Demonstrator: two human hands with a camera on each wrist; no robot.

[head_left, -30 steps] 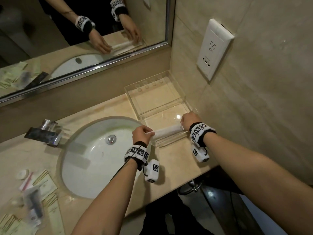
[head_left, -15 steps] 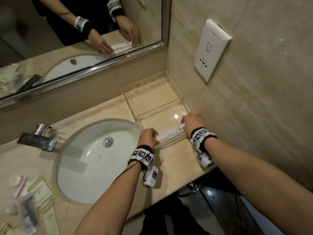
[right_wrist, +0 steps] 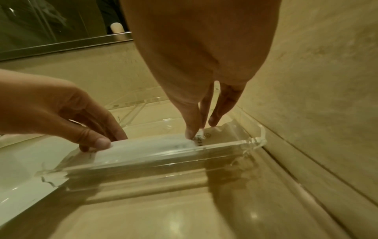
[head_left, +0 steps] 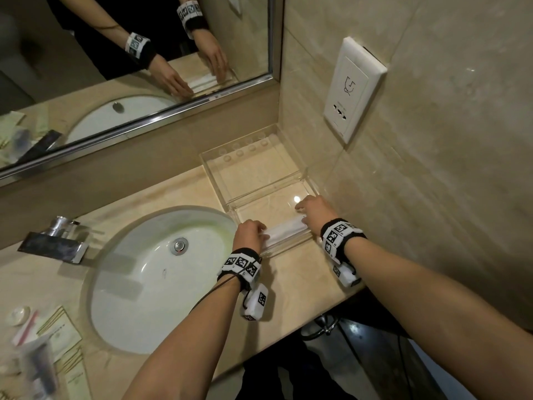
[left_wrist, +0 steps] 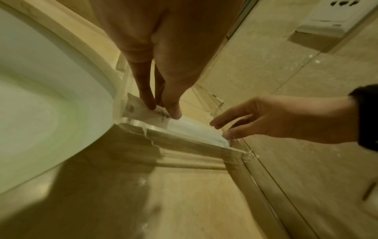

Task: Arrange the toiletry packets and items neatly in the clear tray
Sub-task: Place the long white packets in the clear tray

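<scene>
A clear two-compartment tray stands in the counter's far right corner. A long white packet lies inside its near compartment, along the front wall. My left hand pinches the packet's left end between thumb and fingers. My right hand pinches the right end, its thumb and fingertips down on the printed edge. From the left wrist view, the packet runs between my left hand and right hand. The far compartment holds nothing.
A white sink with a chrome faucet lies left of the tray. Several loose packets and small items sit on the counter's near left. The tiled wall with a socket panel runs close along the tray's right side.
Both hands have lowered the white packet from above the tray's front rim down into the near compartment. It now lies flat against the front wall.
</scene>
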